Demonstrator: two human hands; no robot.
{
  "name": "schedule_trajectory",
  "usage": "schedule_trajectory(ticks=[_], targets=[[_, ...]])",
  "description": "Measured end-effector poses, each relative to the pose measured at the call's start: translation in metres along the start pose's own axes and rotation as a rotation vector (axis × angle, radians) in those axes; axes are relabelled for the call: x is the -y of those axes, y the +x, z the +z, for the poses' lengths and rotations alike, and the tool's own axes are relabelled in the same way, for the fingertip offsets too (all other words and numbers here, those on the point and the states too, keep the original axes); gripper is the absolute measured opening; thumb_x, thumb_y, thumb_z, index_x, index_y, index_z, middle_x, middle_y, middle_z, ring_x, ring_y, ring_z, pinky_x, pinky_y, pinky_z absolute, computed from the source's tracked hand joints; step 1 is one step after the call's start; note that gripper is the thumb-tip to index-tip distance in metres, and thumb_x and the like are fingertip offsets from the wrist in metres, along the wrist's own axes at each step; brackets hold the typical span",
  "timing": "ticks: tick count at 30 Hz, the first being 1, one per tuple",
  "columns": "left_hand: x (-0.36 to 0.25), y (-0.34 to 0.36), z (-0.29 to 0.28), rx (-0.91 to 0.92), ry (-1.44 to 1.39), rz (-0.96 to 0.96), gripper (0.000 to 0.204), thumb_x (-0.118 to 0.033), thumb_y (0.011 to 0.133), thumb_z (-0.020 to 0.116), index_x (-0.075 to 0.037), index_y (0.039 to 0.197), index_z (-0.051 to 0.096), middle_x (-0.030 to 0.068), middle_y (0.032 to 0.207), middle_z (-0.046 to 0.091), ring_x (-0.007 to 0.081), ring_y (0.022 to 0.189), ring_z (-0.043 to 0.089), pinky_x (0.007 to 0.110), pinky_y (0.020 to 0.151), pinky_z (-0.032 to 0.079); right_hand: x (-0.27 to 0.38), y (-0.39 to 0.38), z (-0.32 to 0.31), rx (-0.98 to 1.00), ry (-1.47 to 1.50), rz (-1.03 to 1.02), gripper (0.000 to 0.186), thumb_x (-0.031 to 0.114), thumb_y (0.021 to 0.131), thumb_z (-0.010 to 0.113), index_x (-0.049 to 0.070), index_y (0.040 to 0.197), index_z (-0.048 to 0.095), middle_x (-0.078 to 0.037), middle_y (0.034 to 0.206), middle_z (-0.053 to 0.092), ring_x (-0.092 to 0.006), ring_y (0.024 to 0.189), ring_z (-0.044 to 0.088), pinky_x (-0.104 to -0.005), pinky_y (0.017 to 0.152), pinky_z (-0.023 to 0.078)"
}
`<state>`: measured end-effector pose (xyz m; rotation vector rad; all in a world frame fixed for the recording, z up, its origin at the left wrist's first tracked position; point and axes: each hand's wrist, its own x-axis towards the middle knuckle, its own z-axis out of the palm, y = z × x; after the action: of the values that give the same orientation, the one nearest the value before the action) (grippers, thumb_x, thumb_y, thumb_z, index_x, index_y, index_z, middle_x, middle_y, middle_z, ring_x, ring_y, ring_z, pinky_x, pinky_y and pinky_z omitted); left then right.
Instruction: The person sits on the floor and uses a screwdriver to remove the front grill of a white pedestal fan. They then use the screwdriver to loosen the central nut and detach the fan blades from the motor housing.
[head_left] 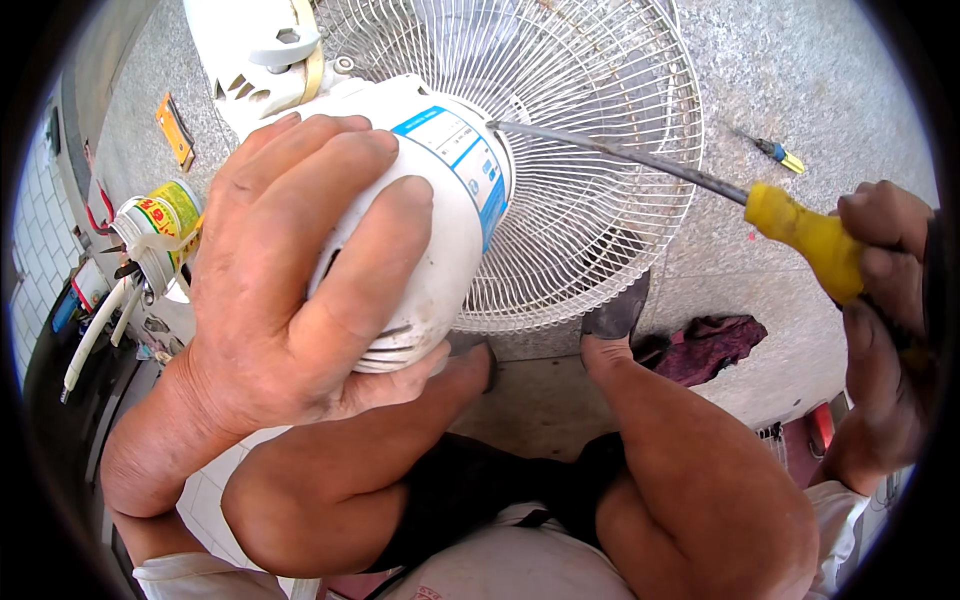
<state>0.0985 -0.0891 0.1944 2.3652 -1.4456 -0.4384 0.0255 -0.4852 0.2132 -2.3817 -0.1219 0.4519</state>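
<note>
My left hand (290, 270) is wrapped over the white motor housing (440, 250) of an electric fan, which carries a blue and white label (462, 150). Beyond the housing spreads the round white wire grille (600, 130) of the fan. At the right, my right hand (885, 290) grips the yellow handle of a long screwdriver (805, 235). Its metal shaft points left, and the tip meets the front rim of the housing by the label's edge. Whether the tip sits in a screw or a gap is too small to tell.
A smaller screwdriver (778, 153) with a blue and yellow handle lies right of the grille. A dark red cloth (710, 350) is by my foot. On the left stand a yellow-green can (165, 215) with tools and an orange packet (175, 130). The white fan stand (255, 60) is behind.
</note>
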Motion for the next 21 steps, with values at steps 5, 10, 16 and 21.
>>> schedule_trajectory(ticks=[5,10,16,21], targets=[[-0.002,0.005,-0.001,0.015,-0.020,-0.024,0.078,-0.045,0.079,0.081,0.004,0.134,0.056,0.0287,0.131,0.056,0.0457,0.116,0.059,0.060,0.098,0.047,0.011,0.007,0.012,-0.004,0.071,0.031,0.029,0.016,0.087,0.074,0.000,0.108,0.061,-0.016,0.101,0.060,-0.0240,0.086,0.062,-0.0362,0.075,0.052],[-0.013,0.003,-0.002,0.041,-0.026,-0.055,0.075,-0.046,0.078,0.079,0.002,0.131,0.057,0.0252,0.131,0.056,0.0468,0.117,0.058,0.061,0.100,0.045,0.024,0.017,0.027,-0.045,0.147,0.063,0.026,0.016,0.088,0.073,0.000,0.105,0.061,-0.014,0.097,0.060,-0.0230,0.082,0.062,-0.0358,0.071,0.053],[-0.018,0.003,0.005,0.033,-0.129,-0.089,0.079,-0.029,0.057,0.083,-0.002,0.126,0.056,0.0202,0.124,0.055,0.0400,0.117,0.057,0.059,0.102,0.043,0.045,0.049,0.058,-0.094,0.295,0.100,0.023,0.016,0.089,0.072,0.001,0.102,0.060,-0.013,0.091,0.059,-0.0218,0.076,0.061,-0.0353,0.067,0.053],[-0.013,-0.001,0.009,0.023,-0.146,-0.140,0.069,-0.028,0.063,0.082,-0.005,0.125,0.061,0.0186,0.124,0.059,0.0389,0.116,0.059,0.056,0.100,0.045,0.035,0.067,0.074,-0.134,0.410,0.132,0.021,0.016,0.090,0.071,0.001,0.100,0.060,-0.011,0.087,0.059,-0.0207,0.072,0.061,-0.0349,0.063,0.053]])
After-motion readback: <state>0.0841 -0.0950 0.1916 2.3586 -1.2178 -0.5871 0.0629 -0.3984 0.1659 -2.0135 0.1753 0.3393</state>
